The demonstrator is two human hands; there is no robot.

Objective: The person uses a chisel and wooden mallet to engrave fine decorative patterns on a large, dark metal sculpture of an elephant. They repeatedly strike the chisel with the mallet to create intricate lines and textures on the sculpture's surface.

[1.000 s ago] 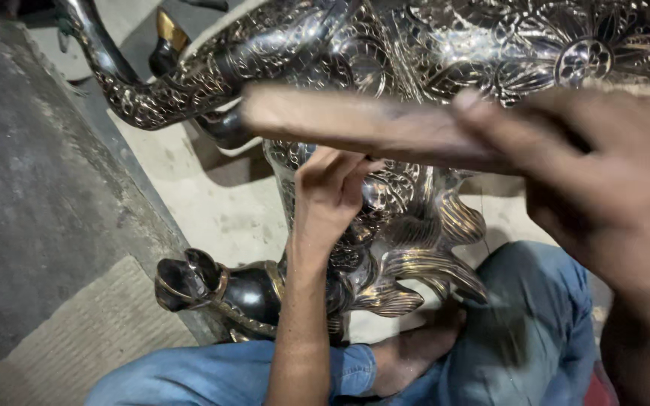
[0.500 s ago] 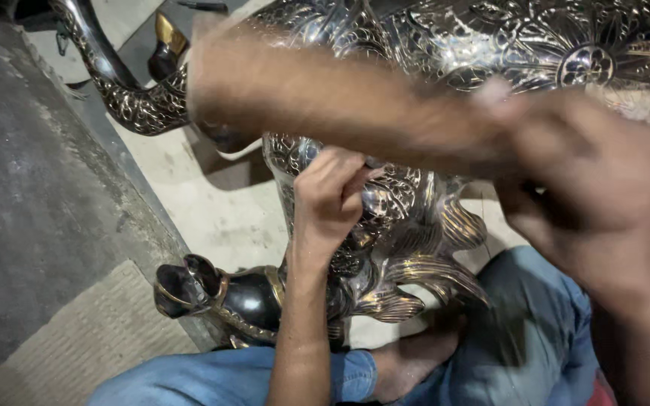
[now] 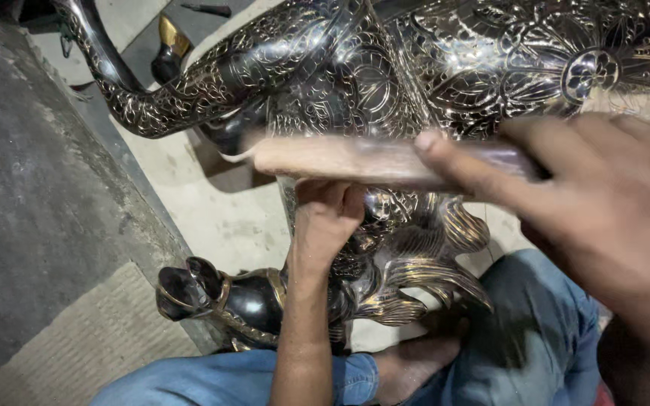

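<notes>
Stick (image 3: 355, 159) swung back down since earlier, gripped by right hand (image 3: 603, 218). Left hand (image 3: 325, 225) closed, pressed on statue (image 3: 445, 68). Short, even taps advised.

The metal figure (image 3: 430, 68) is dark and silvery, engraved all over with scrolling leaves and flower rosettes; its lower feather-like curls (image 3: 415, 286) show brassy gold streaks. The wooden stick (image 3: 355, 159) is pale tan, blurred, perhaps pinkish. The jeans (image 3: 536, 331) are mid blue. The floor (image 3: 31, 195) is grey beside a cream strip.
</notes>
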